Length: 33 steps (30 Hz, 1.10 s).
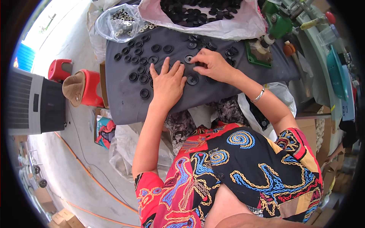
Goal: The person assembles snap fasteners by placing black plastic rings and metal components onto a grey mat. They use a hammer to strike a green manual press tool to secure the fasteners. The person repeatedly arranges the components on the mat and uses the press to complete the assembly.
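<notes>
My left hand (166, 84) rests with its fingers spread over the dark grey cloth (125, 104), on the right side of a group of black ring-shaped parts (143, 78). Some of those parts lie partly hidden beneath or beside its fingers. My right hand (215, 65) is bent, thumb and fingers pinched around a black round part (199, 64), mostly covered by the fingers. Just left of those fingertips lies a disc with a pale metal ring (188, 58). Another black disc (192, 79) lies between my two hands, nearer to me.
A white sack (243, 28) full of black discs stands at the far edge, beside a clear bag (121, 26) of small metal rings. A green hand press (279, 22) is at the far right. Red stools (91, 89) and a grey air cooler (28, 102) stand left.
</notes>
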Each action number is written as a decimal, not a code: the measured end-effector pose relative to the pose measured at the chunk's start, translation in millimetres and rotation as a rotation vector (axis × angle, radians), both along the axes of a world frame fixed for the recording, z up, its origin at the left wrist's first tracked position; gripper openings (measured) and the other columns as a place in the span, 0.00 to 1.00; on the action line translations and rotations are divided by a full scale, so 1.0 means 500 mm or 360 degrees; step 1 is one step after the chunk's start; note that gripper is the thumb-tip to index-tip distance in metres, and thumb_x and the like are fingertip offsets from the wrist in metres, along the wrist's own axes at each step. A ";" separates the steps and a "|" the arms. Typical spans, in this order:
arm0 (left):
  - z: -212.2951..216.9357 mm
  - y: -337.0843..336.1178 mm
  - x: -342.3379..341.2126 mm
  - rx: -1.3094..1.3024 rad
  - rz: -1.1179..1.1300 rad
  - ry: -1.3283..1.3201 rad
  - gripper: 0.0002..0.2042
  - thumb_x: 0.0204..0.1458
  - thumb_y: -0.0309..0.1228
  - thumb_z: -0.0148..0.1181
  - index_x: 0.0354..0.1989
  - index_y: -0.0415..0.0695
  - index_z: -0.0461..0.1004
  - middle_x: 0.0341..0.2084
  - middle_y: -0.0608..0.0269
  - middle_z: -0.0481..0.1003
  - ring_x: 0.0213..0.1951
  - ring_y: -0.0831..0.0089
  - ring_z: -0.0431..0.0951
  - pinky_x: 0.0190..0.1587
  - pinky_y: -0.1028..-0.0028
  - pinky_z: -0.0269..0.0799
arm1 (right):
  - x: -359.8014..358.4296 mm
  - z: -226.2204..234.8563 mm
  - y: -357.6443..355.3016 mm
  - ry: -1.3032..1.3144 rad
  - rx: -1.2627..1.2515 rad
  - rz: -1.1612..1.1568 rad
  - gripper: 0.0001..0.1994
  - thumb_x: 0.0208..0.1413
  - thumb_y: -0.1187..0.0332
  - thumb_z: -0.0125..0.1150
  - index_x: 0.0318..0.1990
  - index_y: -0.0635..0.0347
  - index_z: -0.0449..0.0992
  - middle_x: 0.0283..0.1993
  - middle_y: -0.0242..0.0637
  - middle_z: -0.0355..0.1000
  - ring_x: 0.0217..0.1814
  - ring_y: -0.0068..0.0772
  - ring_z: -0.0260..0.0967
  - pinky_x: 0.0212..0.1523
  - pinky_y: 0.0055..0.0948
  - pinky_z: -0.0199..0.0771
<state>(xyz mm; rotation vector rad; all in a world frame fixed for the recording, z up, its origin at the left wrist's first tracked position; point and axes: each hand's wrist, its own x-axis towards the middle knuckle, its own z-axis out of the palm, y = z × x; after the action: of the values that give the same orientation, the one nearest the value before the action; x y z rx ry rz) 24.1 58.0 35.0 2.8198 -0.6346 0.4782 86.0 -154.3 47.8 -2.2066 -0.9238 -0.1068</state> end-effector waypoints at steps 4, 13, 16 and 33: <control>-0.003 0.023 -0.019 -0.0053 -0.0013 0.0000 0.18 0.55 0.36 0.56 0.55 0.49 0.72 0.58 0.65 0.70 0.65 0.58 0.60 0.64 0.39 0.43 | -0.009 0.004 -0.020 -0.0312 -0.0163 0.0031 0.10 0.46 0.68 0.67 0.38 0.56 0.77 0.35 0.33 0.72 0.38 0.35 0.72 0.39 0.32 0.66; -0.014 0.034 -0.030 -0.0403 0.0106 -0.0244 0.17 0.53 0.37 0.61 0.51 0.45 0.77 0.54 0.59 0.73 0.62 0.56 0.65 0.66 0.48 0.44 | -0.027 0.017 -0.022 -0.0726 -0.0620 0.0065 0.12 0.42 0.60 0.70 0.31 0.52 0.74 0.31 0.26 0.72 0.40 0.31 0.68 0.43 0.34 0.61; -0.013 0.030 -0.031 -0.0447 0.0111 -0.0269 0.18 0.51 0.36 0.62 0.50 0.45 0.77 0.54 0.58 0.73 0.62 0.56 0.65 0.65 0.48 0.46 | -0.006 0.023 -0.013 -0.0895 -0.0593 -0.0003 0.12 0.43 0.60 0.69 0.30 0.53 0.74 0.31 0.27 0.72 0.41 0.33 0.67 0.42 0.34 0.61; -0.011 0.029 -0.033 -0.0543 0.0200 -0.0309 0.17 0.50 0.37 0.64 0.46 0.43 0.78 0.51 0.53 0.74 0.59 0.52 0.67 0.62 0.50 0.54 | 0.209 0.027 0.139 -0.0983 -0.0915 -0.0267 0.05 0.49 0.70 0.56 0.31 0.56 0.78 0.27 0.39 0.78 0.35 0.42 0.77 0.41 0.43 0.67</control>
<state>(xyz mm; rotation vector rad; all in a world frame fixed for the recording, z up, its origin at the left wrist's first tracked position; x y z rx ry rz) 7.5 72.3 29.4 2.5161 -0.3676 0.8070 190.4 -84.8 61.3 -2.8557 -1.1996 -0.7124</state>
